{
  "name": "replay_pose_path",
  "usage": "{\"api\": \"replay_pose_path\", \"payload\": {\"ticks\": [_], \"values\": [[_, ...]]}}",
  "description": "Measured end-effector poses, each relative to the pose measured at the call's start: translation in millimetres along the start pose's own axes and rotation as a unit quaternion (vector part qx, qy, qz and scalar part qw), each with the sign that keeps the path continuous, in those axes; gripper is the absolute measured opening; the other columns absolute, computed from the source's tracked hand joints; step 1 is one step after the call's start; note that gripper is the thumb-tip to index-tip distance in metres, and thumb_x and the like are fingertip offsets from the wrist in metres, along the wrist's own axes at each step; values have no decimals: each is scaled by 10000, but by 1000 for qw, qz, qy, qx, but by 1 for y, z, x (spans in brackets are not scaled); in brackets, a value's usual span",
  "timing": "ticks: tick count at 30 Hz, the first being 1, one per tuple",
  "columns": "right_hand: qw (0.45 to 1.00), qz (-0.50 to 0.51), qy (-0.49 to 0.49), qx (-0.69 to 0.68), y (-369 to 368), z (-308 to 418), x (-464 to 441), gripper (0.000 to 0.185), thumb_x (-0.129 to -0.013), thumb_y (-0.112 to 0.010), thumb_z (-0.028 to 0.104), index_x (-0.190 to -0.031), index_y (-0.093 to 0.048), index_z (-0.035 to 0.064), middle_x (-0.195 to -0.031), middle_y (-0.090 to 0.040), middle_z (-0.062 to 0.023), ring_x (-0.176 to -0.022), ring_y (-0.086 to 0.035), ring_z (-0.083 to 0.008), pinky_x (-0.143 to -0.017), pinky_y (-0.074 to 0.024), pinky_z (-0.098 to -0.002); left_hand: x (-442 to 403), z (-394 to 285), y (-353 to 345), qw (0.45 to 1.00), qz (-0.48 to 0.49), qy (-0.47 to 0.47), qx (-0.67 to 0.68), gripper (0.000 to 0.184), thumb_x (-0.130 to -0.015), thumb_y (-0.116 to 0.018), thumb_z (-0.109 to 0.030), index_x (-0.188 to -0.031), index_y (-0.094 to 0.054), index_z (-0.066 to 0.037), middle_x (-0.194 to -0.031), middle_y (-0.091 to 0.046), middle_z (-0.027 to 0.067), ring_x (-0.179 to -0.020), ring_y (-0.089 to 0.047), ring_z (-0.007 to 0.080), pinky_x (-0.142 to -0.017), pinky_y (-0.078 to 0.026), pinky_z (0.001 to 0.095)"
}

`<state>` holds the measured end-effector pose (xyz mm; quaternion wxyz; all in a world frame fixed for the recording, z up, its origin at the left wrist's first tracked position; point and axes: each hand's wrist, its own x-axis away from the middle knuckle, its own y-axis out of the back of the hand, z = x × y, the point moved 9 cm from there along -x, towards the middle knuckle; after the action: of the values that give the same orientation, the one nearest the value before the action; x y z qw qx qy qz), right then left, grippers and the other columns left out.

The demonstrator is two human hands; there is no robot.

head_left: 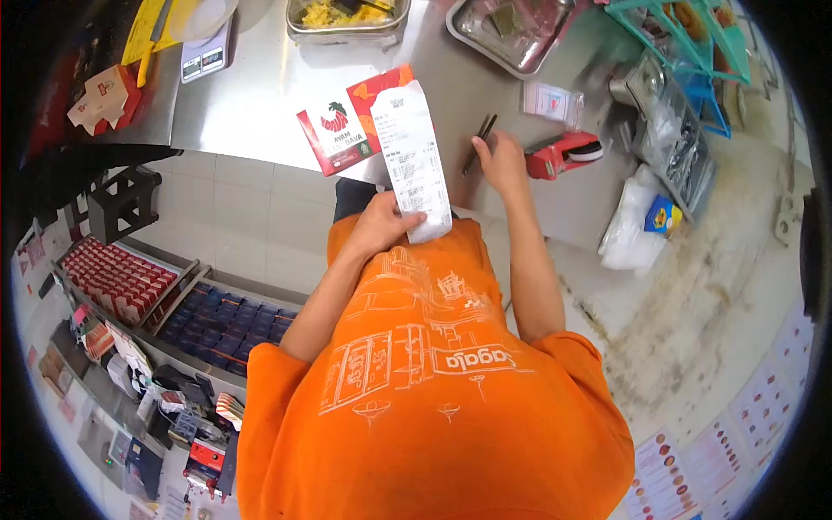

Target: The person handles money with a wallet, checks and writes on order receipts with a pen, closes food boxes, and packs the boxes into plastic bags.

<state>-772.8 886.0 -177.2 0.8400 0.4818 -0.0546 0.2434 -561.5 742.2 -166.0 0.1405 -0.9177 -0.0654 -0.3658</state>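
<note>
My left hand (387, 224) grips the lower end of a long white printed receipt (407, 147), its thumb pressed on the paper. Behind the receipt, a red and white printed food box (334, 132) lies on the steel counter near its front edge; the receipt covers part of it. My right hand (503, 163) is over the counter to the right, with thumb and fingers closed at a pair of thin dark pens (472, 158). Just right of that hand rests a red and black stapler (563, 156).
On the steel counter (251, 113) stand a glass container (347, 33) of yellow food, a metal tray (511, 65) and a scale (206, 59). A knife (159, 22) lies at the left. Teal baskets (685, 35) and plastic bags (637, 221) occupy the right.
</note>
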Motion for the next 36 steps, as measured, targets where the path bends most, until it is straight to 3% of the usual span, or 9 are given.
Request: {"api": "replay_pose_path", "payload": {"ticks": [6, 12, 21, 26, 30, 31, 32, 33, 36], "values": [[969, 31, 180, -167, 20, 130, -1, 828, -811, -756, 456, -1435, -413, 35, -1448, -427, -239, -1352, -395, -431, -1106, -357, -473, -1, 2, 6, 1000, -8, -6, 7, 305, -864, -697, -33, -1158, -648, 33, -1067, -725, 110, -938, -692, 167, -850, -551, 324], [860, 157, 452, 177, -21, 232, -14, 1002, -653, -880, 400, -1492, -370, 201, -1517, -372, -226, -1434, -306, -411, -1156, -272, -534, -1, 5, 1, 999, 19, -25, 27, 342, -855, -699, -9, -1189, -632, 25, -1081, -718, 99, -960, -680, 157, -863, -547, 325], [824, 206, 450, 276, -41, 237, 0, 1161, -556, -891, 225, -1535, -267, 224, -1326, -488, -182, -1280, -449, -356, -1045, -392, -475, 12, 0, 15, 996, 3, -37, 82, 319, -849, -662, 28, -1168, -662, 3, -1026, -722, 64, -910, -665, 122, -817, -539, 282], [868, 326, 370, 57, -18, 222, -19, 1080, -592, -814, 214, -1522, -268, 174, -1398, -462, -206, -1302, -436, -383, -1093, -360, -459, -6, 15, 51, 996, -76, -34, -34, 192, -863, -617, 30, -1026, -718, 13, -942, -731, 60, -856, -670, 125, -767, -545, 291], [842, 394, 363, -65, -3, 222, 9, 1057, -582, -814, 256, -1499, -304, 131, -1422, -444, -212, -1317, -414, -394, -1116, -334, -460, -4, -12, 85, 975, -185, -105, 62, 372, -891, -683, -72, -1251, -599, -25, -1082, -690, 73, -911, -663, 140, -820, -563, 319], [840, 395, 368, -53, 2, 226, 22, 1053, -577, -818, 255, -1494, -316, 130, -1410, -448, -207, -1310, -416, -392, -1110, -339, -463, 5, -38, 93, 929, -226, -291, -31, 412, -956, -634, -163, -1332, -510, -48, -1200, -644, 92, -999, -654, 168, -841, -580, 345], [836, 378, 397, -18, 8, 236, 35, 1050, -565, -823, 251, -1487, -334, 135, -1391, -449, -204, -1298, -415, -395, -1103, -345, -467, -7, -23, 99, 910, -112, -286, 278, 402, -984, -584, -236, -1332, -506, -50, -1225, -633, 106, -1034, -649, 192, -840, -586, 362], [830, 359, 426, 18, 13, 248, 48, 1048, -553, -827, 247, -1480, -351, 139, -1371, -450, -200, -1285, -415, -398, -1095, -351, -472, -4, -39, 101, 873, -95, -269, 394, 440, -1005, -510, -341, -1329, -506, -44, -1232, -630, 125, -1043, -652, 218, -835, -595, 379], [813, 265, 502, 130, 21, 268, 65, 1029, -583, -851, 269, -1485, -358, 233, -1375, -422, -208, -1302, -399, -402, -1071, -358, -504, -2, -55, 113, 801, -56, -248, 542, 534, -1030, -419, -448, -1341, -495, -21, -1253, -616, 182, -1067, -657, 282, -849, -606, 429]]}}
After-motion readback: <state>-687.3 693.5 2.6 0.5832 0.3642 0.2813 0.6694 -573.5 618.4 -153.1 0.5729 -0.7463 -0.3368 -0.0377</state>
